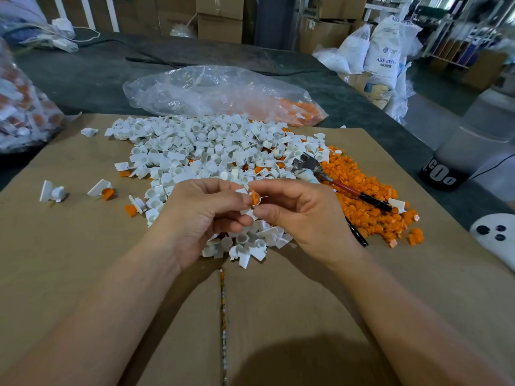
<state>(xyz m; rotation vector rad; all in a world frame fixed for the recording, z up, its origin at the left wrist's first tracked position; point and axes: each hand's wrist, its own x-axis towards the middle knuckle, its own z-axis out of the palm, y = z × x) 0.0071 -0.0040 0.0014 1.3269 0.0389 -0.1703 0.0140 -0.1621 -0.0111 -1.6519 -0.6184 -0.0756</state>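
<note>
**Over the white pile (pixel 206 151): capping**

Above its near edge, the left hand (pixel 206 215) is clamping a white piece (pixel 248 212) steady while the right hand (pixel 301 215) is pinching an orange cap (pixel 254 196) against it, apparently to seat it.

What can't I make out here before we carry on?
- Head view: how the orange cap seats on the white piece; left hand and right hand fingers cover it.
- Head view: pliers, lower handle behind the right hand.
- Head view: bag, cut off by the left edge, blurred.
</note>
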